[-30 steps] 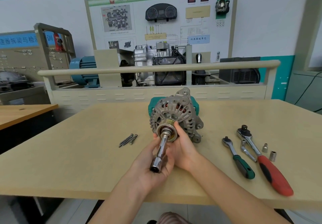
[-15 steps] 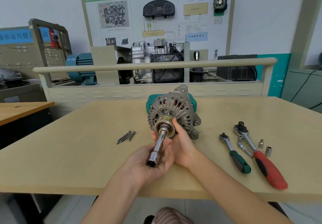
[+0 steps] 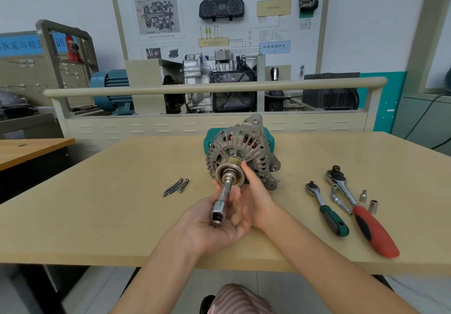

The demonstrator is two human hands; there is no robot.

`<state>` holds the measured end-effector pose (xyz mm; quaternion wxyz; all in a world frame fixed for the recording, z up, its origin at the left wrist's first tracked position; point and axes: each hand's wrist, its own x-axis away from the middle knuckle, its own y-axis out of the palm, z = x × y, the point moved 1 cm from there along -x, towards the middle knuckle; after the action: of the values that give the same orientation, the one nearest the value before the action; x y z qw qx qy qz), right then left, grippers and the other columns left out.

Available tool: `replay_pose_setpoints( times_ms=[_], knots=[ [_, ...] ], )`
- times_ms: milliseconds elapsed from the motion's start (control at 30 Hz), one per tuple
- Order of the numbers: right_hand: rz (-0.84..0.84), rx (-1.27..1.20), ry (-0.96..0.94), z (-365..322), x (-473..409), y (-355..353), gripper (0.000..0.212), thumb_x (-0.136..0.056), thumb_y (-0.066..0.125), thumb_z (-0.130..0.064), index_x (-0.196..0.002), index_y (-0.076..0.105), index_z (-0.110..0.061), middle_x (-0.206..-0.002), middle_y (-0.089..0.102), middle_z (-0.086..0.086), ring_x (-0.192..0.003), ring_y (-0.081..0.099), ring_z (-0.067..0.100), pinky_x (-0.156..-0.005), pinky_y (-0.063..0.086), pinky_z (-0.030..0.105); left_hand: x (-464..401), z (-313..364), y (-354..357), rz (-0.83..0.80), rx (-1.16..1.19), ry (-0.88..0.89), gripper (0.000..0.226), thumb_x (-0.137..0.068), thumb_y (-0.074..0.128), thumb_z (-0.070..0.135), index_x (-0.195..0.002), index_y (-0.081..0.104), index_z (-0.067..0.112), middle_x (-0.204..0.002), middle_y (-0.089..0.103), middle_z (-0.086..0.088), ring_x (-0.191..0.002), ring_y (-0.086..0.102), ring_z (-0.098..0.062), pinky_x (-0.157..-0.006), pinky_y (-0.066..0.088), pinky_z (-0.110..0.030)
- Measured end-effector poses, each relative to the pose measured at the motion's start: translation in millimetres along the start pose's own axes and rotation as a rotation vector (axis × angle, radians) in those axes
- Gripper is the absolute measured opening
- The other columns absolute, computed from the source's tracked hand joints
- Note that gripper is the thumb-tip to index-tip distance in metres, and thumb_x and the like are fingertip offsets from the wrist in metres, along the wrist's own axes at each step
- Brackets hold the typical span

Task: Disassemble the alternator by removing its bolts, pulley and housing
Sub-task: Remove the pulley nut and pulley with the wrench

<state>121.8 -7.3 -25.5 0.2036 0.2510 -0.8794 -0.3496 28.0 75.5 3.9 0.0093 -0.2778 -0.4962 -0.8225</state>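
While the left hand (image 3: 214,225) lies palm-up with fingers loosely curled under a long chrome socket extension (image 3: 220,203), cradling it, the right hand (image 3: 253,199) grips the ribbed metal pulley (image 3: 228,170) with thumb on its rim. The extension's far end sits in the pulley centre. The grey cast-aluminium alternator (image 3: 241,150) stands just beyond the fingers on the tan wooden table (image 3: 97,203). Three loose steel bolts (image 3: 175,186) lie left of the fingers; a green-handled ratchet (image 3: 327,208) and red-handled ratchet (image 3: 363,213) lie to the right.
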Motion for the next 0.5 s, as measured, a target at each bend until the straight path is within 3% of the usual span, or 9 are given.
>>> replay_pose_setpoints(
  times_ms=[167, 233, 300, 500],
  knots=[
    [-0.001, -0.027, 0.022, -0.2, 1.2, -1.1, 0.060, -0.086, 0.052, -0.057, -0.112, 0.061, -0.004, -0.099, 0.071, 0.015, -0.076, 0.070, 0.021, -0.070, 0.055, 0.033, -1.7, -3.4, 1.0, -0.036, 0.143, -0.041, 0.031, -0.092, 0.055, 0.019, -0.083, 0.064, -0.009, -0.065, 0.053, -0.010, -0.033, 0.047, -0.015, -0.026, 0.038, -0.018],
    [0.001, -0.030, 0.007, -0.9, 1.2, -0.8, 0.058, -0.085, 0.055, -0.055, -0.109, 0.063, -0.003, -0.103, 0.070, 0.016, -0.088, 0.067, 0.024, -0.079, 0.051, 0.037, 1.2, -1.6, 3.3, -0.038, 0.155, 0.002, 0.016, -0.079, 0.065, 0.011, -0.086, 0.061, -0.002, -0.066, 0.053, -0.013, -0.035, 0.048, -0.015, -0.026, 0.038, -0.018],
    [0.001, -0.033, -0.008, -0.7, 1.8, -0.5, 0.057, -0.086, 0.055, -0.054, -0.107, 0.063, -0.002, -0.097, 0.071, 0.016, -0.090, 0.066, 0.025, -0.085, 0.051, 0.036, 2.8, 0.1, 4.7, -0.037, 0.111, 0.053, 0.020, -0.068, 0.064, -0.001, -0.088, 0.060, 0.001, -0.069, 0.056, -0.016, -0.039, 0.050, -0.015, -0.028, 0.040, -0.018],
    [0.040, -0.024, -0.022, 0.1, 2.5, 1.2, 0.058, -0.086, 0.055, -0.053, -0.115, 0.061, -0.003, -0.097, 0.070, 0.016, -0.090, 0.065, 0.025, -0.081, 0.052, 0.036, 4.3, 4.7, 1.8, 0.035, 0.017, 0.101, 0.015, -0.073, 0.063, 0.003, -0.084, 0.061, -0.007, -0.067, 0.056, -0.016, -0.057, 0.055, -0.016, -0.037, 0.051, -0.024]
  ],
)
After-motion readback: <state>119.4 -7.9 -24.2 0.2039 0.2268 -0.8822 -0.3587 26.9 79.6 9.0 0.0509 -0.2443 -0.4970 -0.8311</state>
